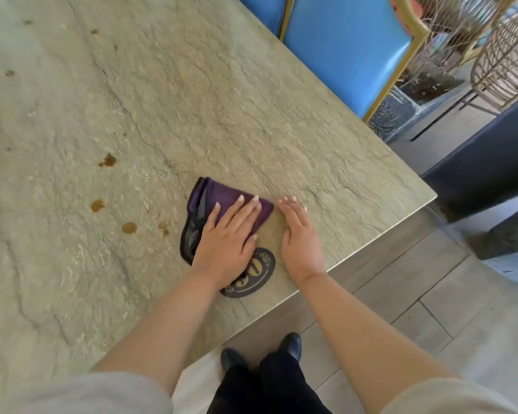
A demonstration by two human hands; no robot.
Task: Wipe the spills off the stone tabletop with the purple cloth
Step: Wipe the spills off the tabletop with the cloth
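Observation:
A folded purple cloth [219, 198] with a dark edge lies on the stone tabletop [237, 100] near its front right corner. My left hand [228, 237] presses flat on the cloth, fingers spread over it. My right hand [299, 237] rests flat on the bare stone just right of the cloth, holding nothing. Brown spills dot the table to the left: one drop [129, 227] closest to the cloth, another [97, 205] above it, a larger blot [107, 160] farther up, and small spots toward the far left edge.
A dark oval table-number sticker [251, 279] sits under my left wrist. Two blue chairs with gold frames [350, 46] stand at the table's far right side. The table edge [371, 237] runs diagonally at right, with tiled floor and my dark shoes [290, 345] below.

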